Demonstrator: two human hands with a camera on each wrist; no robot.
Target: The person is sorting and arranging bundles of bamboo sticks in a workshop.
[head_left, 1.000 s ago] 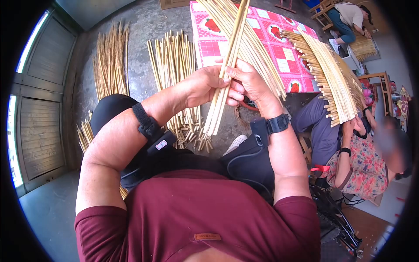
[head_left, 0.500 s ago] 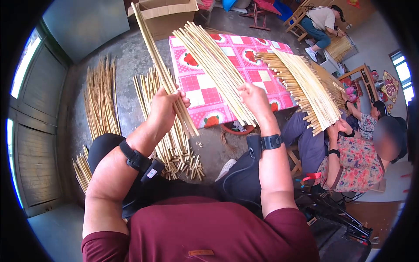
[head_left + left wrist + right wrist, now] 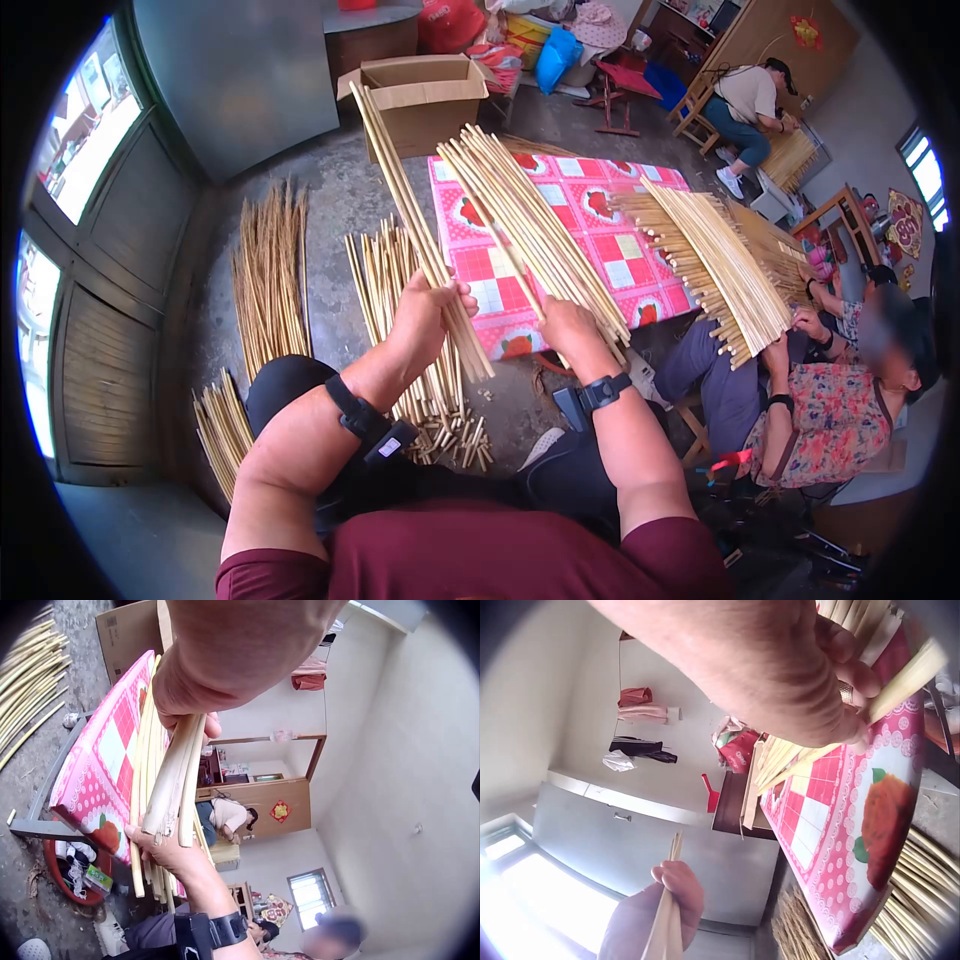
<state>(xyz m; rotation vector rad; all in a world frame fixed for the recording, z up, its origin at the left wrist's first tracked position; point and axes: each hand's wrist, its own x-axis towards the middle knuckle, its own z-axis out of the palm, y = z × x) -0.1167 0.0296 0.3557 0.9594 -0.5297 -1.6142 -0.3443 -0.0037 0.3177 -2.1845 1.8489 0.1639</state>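
Observation:
Several long pale stalks (image 3: pixel 398 190) are gripped in the left hand (image 3: pixel 423 312), slanting up to the left beside the table. The right hand (image 3: pixel 572 330) pinches the near end of one stalk (image 3: pixel 497 240), at the left side of a spread of stalks (image 3: pixel 540 215) on the table. In the left wrist view the cut ends of the held stalks (image 3: pixel 174 780) point toward the camera below the left hand (image 3: pixel 199 690). The right wrist view shows the right hand (image 3: pixel 847 682) with its thumb and fingers round a stalk end (image 3: pixel 907 679).
The table's pink patterned cover (image 3: pixel 490 290) lies ahead. Bundles of stalks (image 3: pixel 268 290) and short cut pieces (image 3: pixel 450 440) lie on the floor. A cardboard box (image 3: pixel 420 105) stands behind. At right, a seated person (image 3: pixel 825 410) holds a woven stalk mat (image 3: pixel 715 260); another person bends farther back.
The hands, together one second ago, have parted. The left hand keeps its stalks; the right hand has come down onto the spread on the table and taken hold of a stalk there. The view has tilted up.

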